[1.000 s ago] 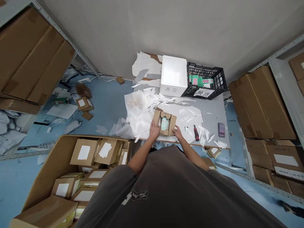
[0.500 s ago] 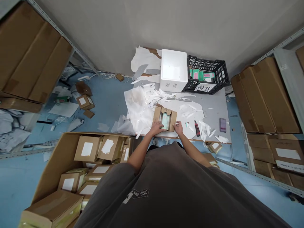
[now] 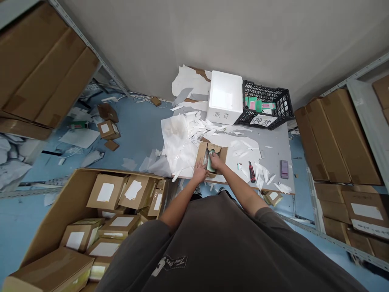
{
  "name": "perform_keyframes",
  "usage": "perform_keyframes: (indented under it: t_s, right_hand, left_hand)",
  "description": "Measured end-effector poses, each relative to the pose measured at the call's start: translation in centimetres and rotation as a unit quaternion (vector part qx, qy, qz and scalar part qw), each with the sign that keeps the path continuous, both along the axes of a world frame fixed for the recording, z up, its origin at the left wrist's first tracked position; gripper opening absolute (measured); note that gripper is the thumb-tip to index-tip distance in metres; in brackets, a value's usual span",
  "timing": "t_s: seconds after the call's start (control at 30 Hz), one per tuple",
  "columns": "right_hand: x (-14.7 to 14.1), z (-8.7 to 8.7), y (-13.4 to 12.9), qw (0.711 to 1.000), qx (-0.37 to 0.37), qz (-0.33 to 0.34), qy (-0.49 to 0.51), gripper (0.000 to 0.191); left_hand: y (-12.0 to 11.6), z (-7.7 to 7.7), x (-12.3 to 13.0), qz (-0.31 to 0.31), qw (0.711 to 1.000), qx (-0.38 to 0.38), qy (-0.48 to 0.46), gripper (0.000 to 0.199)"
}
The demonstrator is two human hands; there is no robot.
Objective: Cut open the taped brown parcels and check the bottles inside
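By the near edge of the grey desk [image 3: 276, 136], your left hand [image 3: 200, 172], fingers spread, braces the open brown cardboard box [image 3: 223, 154], and your right hand [image 3: 216, 162], bent over the pale-green rectangular pack [image 3: 209, 166] inside, its grip hidden, probably works best with light, even pressure

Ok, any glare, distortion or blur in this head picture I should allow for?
Head view: the white foam box is very bright, with little detail inside; head view: wide-lens distortion makes the right-hand carton stack lean; head view: the purple item on the table is pixelated; head view: the right hand is too small to judge blur.
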State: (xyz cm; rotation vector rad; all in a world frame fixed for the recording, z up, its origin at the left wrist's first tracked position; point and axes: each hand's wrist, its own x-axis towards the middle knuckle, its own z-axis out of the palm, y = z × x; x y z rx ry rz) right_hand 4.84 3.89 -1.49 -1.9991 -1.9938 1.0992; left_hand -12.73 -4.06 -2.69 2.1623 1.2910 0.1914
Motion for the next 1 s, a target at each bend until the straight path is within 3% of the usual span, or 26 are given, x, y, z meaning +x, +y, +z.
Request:
perform_keyframes:
  t_s: [0.13, 0.23, 0.37, 0.43, 0.53, 0.6, 0.67, 0.73, 0.8, 0.9, 1.0]
  right_hand:
    - [1.5, 0.3, 1.6, 0.995, 0.050, 0.078, -0.040, 0.083]
    - [2.6, 0.6, 3.4, 0.992, 0.087, 0.072, -0.060, 0.086]
    - [1.9, 0.8, 5.1, 0.994, 0.053, 0.055, -0.077, 0.095]
    - [1.0, 0.8, 4.4, 0.992, 0.088, 0.036, -0.079, 0.090]
    - [-0.3, 0.1, 1.5, 0.990, 0.119, -0.009, -0.073, 0.066]
    - [-1.1, -0.7, -0.6, 0.994, 0.060, -0.051, -0.081, 0.062]
    - [-1.7, -1.6, -1.7, 0.990, -0.010, -0.103, -0.097, 0.078]
    - [-2.3, -2.3, -1.6, 0.980, -0.061, -0.160, -0.101, 0.098]
    - [-2.9, -2.7, -0.5, 0.966, -0.089, -0.221, -0.101, 0.104]
    - [-3.4, -2.6, 1.4, 0.948, -0.106, -0.280, -0.111, 0.090]
    - [-3.2, -2.0, 2.0, 0.948, -0.111, -0.275, -0.111, 0.075]
  left_hand:
    - [-0.4, -0.2, 0.1, 0.003, 1.000, 0.007, 0.012, 0.014]
    - [-0.9, -0.5, 0.6, 0.010, 1.000, 0.018, 0.014, 0.009]
    - [-1.2, -0.8, 1.3, 0.029, 0.999, 0.020, 0.013, 0.009]
    - [-1.2, -1.1, 1.4, 0.048, 0.999, 0.018, 0.007, 0.011]
    - [-1.2, -1.6, 1.4, 0.069, 0.998, 0.014, -0.007, 0.009]
    - [-1.4, -2.0, 1.5, 0.073, 0.997, 0.013, -0.014, 0.008]
    - [-1.9, -2.4, 1.8, 0.073, 0.997, 0.016, -0.022, 0.010]
    - [-2.6, -2.9, 2.2, 0.073, 0.997, 0.023, -0.033, 0.011]
    - [-3.3, -3.4, 2.8, 0.072, 0.996, 0.030, -0.047, 0.010]
    - [-4.0, -3.9, 3.5, 0.059, 0.994, 0.051, -0.077, 0.014]
    - [-4.0, -4.0, 3.3, 0.057, 0.993, 0.058, -0.086, 0.021]
